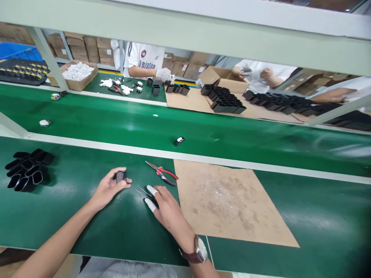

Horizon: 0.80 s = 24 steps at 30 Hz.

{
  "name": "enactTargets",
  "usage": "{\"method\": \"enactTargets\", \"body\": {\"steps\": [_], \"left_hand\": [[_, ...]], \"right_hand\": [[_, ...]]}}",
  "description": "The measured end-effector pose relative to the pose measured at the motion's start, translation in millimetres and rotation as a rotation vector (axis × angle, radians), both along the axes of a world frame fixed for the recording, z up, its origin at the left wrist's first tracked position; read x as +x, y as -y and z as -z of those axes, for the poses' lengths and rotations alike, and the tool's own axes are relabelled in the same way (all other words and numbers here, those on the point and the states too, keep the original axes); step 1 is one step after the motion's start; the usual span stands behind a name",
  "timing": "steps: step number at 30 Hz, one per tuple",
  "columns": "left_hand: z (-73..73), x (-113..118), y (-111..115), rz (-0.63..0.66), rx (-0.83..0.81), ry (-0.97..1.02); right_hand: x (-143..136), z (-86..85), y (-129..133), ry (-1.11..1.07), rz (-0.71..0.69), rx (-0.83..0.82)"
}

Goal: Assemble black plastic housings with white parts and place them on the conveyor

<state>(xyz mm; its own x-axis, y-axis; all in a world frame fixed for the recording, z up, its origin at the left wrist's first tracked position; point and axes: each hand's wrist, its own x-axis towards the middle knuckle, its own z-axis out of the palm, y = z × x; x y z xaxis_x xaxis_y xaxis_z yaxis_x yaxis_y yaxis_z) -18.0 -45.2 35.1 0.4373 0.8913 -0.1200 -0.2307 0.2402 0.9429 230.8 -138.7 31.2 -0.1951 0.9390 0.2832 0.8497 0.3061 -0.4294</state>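
Observation:
Between the thumb and fingers of my left hand (108, 188) is a small black part (119, 177) with red marks on its face, held just above the green table. My right hand (165, 204) has white covers on two fingertips and is closed around metal tweezers (145, 193), whose thin tips point left toward my left hand. Red-handled pliers (162, 173) lie behind my right hand, beside a stained cardboard sheet (226, 200).
Black housings (26, 170) stand grouped at the left. Beyond a pale rail (116, 150), a green belt (130, 123) carries a small black unit (179, 141) and other parts. Across it, people handle parts near rows of black housings (224, 99) and a box of white pieces (78, 72).

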Motion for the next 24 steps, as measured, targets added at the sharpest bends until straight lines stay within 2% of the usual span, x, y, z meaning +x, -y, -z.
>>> {"method": "enactTargets", "body": {"steps": [3, 6, 14, 24], "left_hand": [[5.2, 4, 3, -0.05, 0.119, -0.015], [11.7, 9, 9, -0.092, 0.198, 0.011], [16.4, 8, 14, -0.051, 0.18, 0.074], [19.1, 6, 13, -0.044, 0.172, 0.059]], "right_hand": [[-1, 12.5, 7, 0.15, -0.037, 0.029], [-4, 18.1, 6, 0.129, -0.04, 0.002], [-5, 7.8, 2, -0.173, -0.082, -0.068], [-3, 18.8, 1, -0.221, -0.088, -0.039]]}}
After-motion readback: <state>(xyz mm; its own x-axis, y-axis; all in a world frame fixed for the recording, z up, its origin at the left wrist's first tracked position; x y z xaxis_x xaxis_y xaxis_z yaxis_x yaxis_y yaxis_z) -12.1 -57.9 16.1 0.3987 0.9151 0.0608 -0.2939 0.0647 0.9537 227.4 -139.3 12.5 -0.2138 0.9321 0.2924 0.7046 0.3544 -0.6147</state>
